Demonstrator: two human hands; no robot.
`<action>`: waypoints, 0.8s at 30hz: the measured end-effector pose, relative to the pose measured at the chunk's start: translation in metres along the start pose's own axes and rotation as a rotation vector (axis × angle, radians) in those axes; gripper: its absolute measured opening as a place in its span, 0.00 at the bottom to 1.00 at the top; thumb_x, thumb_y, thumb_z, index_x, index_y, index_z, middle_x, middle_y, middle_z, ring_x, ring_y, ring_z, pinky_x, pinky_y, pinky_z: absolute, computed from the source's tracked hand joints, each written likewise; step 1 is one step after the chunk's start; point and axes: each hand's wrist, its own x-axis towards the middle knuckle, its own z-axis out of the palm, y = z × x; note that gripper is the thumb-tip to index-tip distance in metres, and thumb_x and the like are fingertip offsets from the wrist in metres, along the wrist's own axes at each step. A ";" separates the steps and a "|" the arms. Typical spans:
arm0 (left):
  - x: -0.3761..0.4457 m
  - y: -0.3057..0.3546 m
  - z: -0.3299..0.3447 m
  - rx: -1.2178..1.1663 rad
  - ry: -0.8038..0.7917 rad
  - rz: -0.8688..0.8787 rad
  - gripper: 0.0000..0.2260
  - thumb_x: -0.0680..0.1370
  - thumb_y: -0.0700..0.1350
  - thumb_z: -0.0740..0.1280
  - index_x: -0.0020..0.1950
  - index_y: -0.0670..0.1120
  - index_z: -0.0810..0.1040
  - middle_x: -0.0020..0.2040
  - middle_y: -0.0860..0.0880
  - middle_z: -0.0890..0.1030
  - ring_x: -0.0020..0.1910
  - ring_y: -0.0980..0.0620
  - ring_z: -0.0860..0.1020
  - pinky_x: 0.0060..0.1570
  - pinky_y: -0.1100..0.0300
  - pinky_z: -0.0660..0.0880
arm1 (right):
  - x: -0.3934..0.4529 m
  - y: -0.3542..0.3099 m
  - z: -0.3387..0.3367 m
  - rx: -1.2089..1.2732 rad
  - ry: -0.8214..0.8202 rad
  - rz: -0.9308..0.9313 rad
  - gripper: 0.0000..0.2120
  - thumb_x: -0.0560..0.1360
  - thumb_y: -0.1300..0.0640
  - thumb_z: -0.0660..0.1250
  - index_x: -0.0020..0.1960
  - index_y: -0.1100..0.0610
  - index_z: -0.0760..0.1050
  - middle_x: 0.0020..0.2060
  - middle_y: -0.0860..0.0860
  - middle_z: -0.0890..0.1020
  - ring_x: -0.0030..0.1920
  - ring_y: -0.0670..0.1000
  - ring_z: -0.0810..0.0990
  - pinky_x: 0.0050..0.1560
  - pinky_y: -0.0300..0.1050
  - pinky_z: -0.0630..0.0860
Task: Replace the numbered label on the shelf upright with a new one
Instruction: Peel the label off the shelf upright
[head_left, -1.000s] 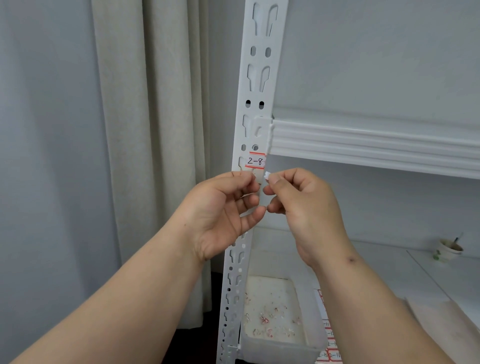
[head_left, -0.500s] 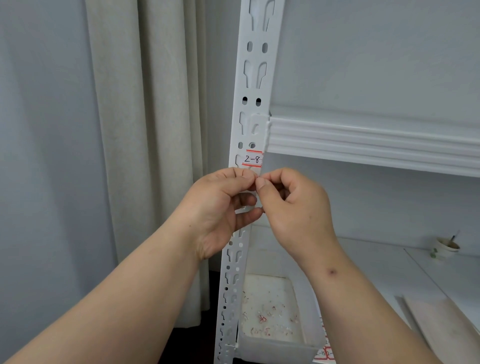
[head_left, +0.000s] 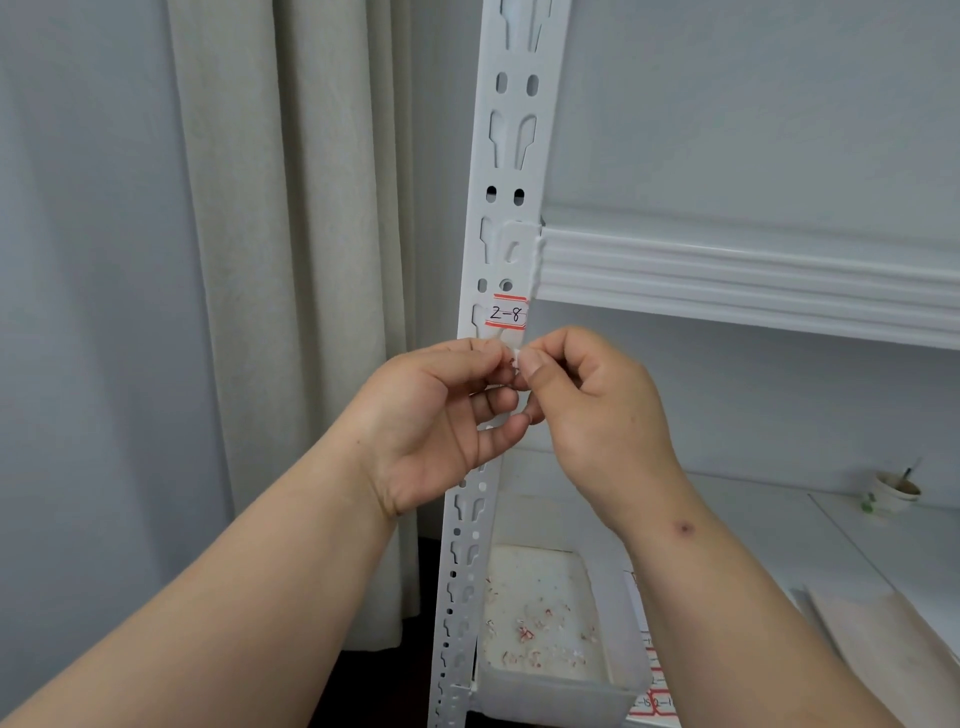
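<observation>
On the white shelf upright (head_left: 511, 171), just below the shelf beam (head_left: 753, 275): a red-edged label (head_left: 508, 313) marked "2-8" is stuck | left hand (head_left: 441, 415) and right hand (head_left: 592, 410) are met just under it, fingertips pinched on a small white scrap (head_left: 517, 357) | plastic tray (head_left: 550, 623) of paper bits is seen below.

Illumination soft, even, cool-toned; no single source identifiable and no hard shadows, only faint shading beneath the shelf beam (head_left: 753, 280) and in the curtain (head_left: 291, 260) folds. No glare on the white shelf upright (head_left: 511, 171); the label (head_left: 508, 312) text reads sharply. Wide-angle distortion bows the upright and beam, and the forearms near the lower edge appear stretched, slightly soft.
</observation>
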 end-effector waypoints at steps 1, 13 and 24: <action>0.000 0.001 -0.001 -0.014 -0.015 -0.013 0.08 0.78 0.38 0.61 0.40 0.42 0.76 0.34 0.47 0.78 0.34 0.52 0.74 0.34 0.60 0.78 | 0.000 -0.001 -0.001 0.028 -0.008 0.016 0.07 0.77 0.59 0.65 0.41 0.58 0.77 0.31 0.46 0.80 0.30 0.41 0.77 0.34 0.31 0.73; 0.002 -0.002 -0.002 0.050 0.059 0.071 0.05 0.78 0.38 0.63 0.47 0.45 0.78 0.37 0.47 0.77 0.32 0.53 0.73 0.34 0.59 0.77 | 0.005 0.002 -0.002 0.258 0.011 0.159 0.10 0.78 0.59 0.63 0.38 0.53 0.77 0.32 0.45 0.82 0.28 0.45 0.76 0.37 0.43 0.76; 0.001 -0.006 0.007 0.318 0.184 0.278 0.04 0.76 0.37 0.70 0.44 0.44 0.82 0.33 0.49 0.80 0.32 0.56 0.76 0.37 0.63 0.76 | 0.004 0.000 0.000 0.391 -0.030 0.222 0.08 0.76 0.59 0.66 0.38 0.56 0.79 0.30 0.49 0.81 0.28 0.47 0.75 0.38 0.44 0.74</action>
